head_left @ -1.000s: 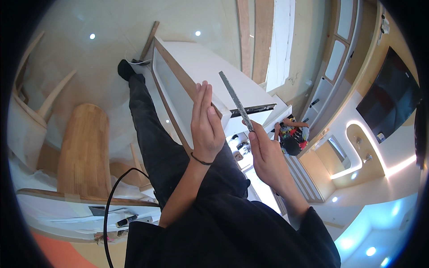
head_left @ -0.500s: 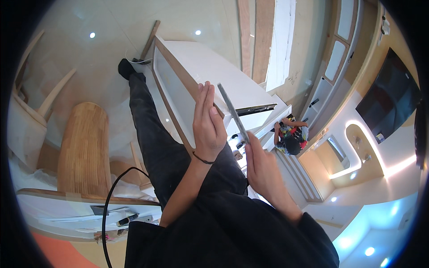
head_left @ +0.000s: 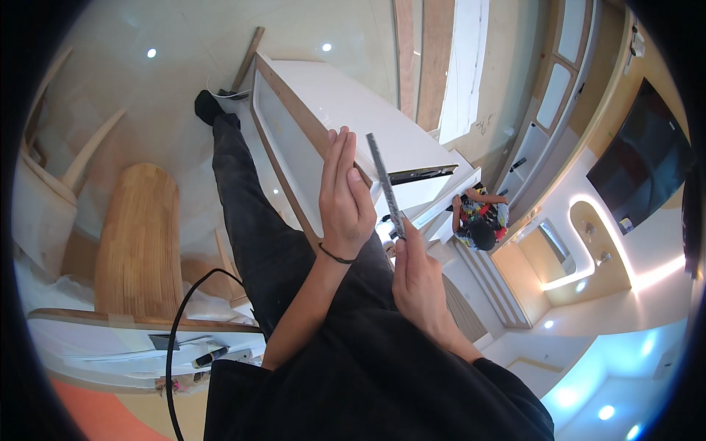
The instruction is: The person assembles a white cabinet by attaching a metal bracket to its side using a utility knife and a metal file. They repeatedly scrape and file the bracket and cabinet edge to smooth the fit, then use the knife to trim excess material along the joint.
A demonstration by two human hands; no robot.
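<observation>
My right hand (head_left: 421,283) is closed round the lower end of a long, flat grey file (head_left: 384,176). The file points up and away, and its face looks rough and speckled. My left hand (head_left: 343,202) is held flat beside it, with fingers stretched out and a dark band on the wrist. Its fingertips overlap the wooden edge (head_left: 290,92) of a white cabinet (head_left: 353,95); whether they touch it I cannot tell. A narrow gap separates the left hand from the file.
A person (head_left: 482,220) in a colourful shirt is at work beyond the cabinet. Long boards (head_left: 432,70) lie on the floor at the far side. At left are a wooden bench-like piece (head_left: 138,235) and pale chairs (head_left: 45,198). A black cable (head_left: 175,342) loops past my left side.
My right hand has shifted a little left and toward me. The file now stands steeper, with its tip slightly further right. My left hand stays nearly still.
</observation>
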